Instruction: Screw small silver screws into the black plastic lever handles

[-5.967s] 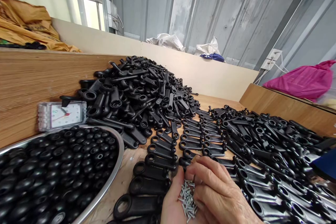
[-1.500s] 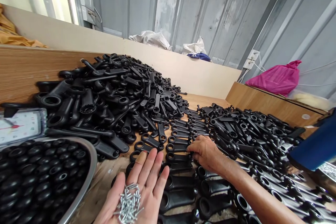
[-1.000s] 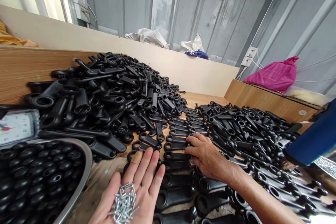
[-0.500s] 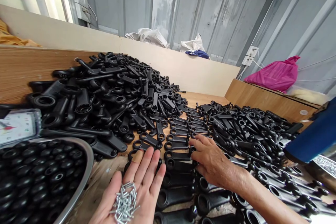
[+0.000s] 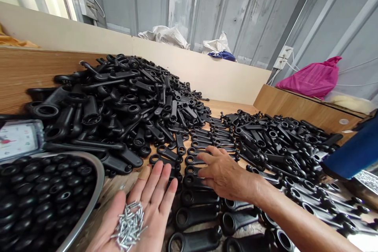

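Note:
Palm up at the lower middle, my left hand (image 5: 147, 208) is spread flat with a small heap of silvery metal pins (image 5: 130, 225) lying on it. A plaster wraps one of its fingers. My right hand (image 5: 226, 173) reaches in from the right, palm down over the rows of black crank-like levers (image 5: 196, 217), each with a ring at one end. Its fingers are bent over the levers near the middle; their tips partly show, and whatever is under the palm is hidden.
A large pile of black levers (image 5: 132, 102) rises at the left, a smaller pile (image 5: 283, 141) at the right. A metal bowl (image 5: 99, 183) of black balls stands lower left beside a dial scale (image 5: 20, 139). A blue cylinder (image 5: 351, 151) juts in at right.
My right hand has moved left across the rows of levers. My left hand has shifted left and slightly down with the pins still on its palm.

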Motion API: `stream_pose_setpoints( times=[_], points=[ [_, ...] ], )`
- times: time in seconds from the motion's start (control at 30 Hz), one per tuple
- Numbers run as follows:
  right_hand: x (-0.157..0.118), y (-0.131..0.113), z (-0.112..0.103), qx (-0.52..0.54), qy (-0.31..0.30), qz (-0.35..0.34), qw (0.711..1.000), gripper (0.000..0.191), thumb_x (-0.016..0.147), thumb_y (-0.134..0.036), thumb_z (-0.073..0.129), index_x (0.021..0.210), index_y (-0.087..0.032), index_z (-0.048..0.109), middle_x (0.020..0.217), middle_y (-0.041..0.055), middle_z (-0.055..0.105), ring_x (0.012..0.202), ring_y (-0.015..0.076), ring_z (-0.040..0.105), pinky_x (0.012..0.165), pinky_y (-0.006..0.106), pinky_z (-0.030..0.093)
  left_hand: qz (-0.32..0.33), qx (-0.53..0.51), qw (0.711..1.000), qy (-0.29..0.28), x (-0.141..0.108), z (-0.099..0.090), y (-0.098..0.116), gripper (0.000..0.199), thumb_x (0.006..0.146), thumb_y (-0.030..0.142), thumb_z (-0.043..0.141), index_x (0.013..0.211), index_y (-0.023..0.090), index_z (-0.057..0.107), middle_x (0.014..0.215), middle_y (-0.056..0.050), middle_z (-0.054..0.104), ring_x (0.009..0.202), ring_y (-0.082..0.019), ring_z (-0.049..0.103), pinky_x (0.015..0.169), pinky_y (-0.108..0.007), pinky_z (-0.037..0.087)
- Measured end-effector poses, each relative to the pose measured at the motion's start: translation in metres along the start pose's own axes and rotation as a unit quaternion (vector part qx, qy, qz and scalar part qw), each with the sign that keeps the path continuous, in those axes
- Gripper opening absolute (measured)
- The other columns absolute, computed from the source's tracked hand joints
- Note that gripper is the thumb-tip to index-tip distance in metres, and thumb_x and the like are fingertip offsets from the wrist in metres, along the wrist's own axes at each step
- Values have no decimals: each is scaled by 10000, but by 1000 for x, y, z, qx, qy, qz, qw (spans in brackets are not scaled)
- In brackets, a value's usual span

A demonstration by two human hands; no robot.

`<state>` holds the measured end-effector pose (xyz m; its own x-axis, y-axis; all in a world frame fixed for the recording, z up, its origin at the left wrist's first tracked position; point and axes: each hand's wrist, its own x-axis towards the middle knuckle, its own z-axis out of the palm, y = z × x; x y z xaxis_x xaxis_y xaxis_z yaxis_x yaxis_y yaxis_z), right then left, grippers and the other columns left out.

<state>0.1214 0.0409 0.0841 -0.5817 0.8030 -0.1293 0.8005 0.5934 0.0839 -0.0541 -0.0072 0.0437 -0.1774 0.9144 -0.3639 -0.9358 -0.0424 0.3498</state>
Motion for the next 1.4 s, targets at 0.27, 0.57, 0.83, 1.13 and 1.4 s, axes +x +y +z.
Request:
stream_pose_setpoints(
  times=[0.27,0.57,0.83,1.13,1.4],
  points=[
    [19,-6,16,-13,-25,23,999,207,836,-355,647,827,-177,754,1227,104,589,1156,373,433,909,524,411,34,4,999,-40,4,-5,6,408,910,135,279,1234,37,508,1085,-239,674,958,-310,665,700,-459,563],
    [16,-5,16,5,-40,24,999,209,783,-368,702,794,-166,755,1250,85,582,1159,354,440,936,495,411,18,12,999,25,-9,10,8,440,879,87,244,1176,23,561,1010,-240,701,916,-291,688,863,-529,488],
    [11,-1,14,39,40,46,997,114,790,-237,682,843,-155,740,1232,124,591,1155,353,440,933,529,395,-21,4,996,-84,-4,-1,-8,403,945,231,284,1142,75,599,1121,-238,662,994,-292,663,863,-526,511],
    [-27,-33,-25,180,162,-72,967,193,833,-120,582,892,-270,689,1166,9,604,1144,215,490,1029,366,390,-208,-106,942,-243,-6,-16,-41,410,960,260,296,1184,130,615,1200,-152,651,1134,-248,595,953,-410,483],
    [-27,-33,16,117,256,-110,953,162,850,-231,509,800,-241,663,1230,30,592,1173,275,459,1007,432,378,-231,-105,935,-247,-2,-21,-49,429,959,249,329,1363,297,463,1241,-74,634,1106,-256,608,920,-388,488]
  ],
)
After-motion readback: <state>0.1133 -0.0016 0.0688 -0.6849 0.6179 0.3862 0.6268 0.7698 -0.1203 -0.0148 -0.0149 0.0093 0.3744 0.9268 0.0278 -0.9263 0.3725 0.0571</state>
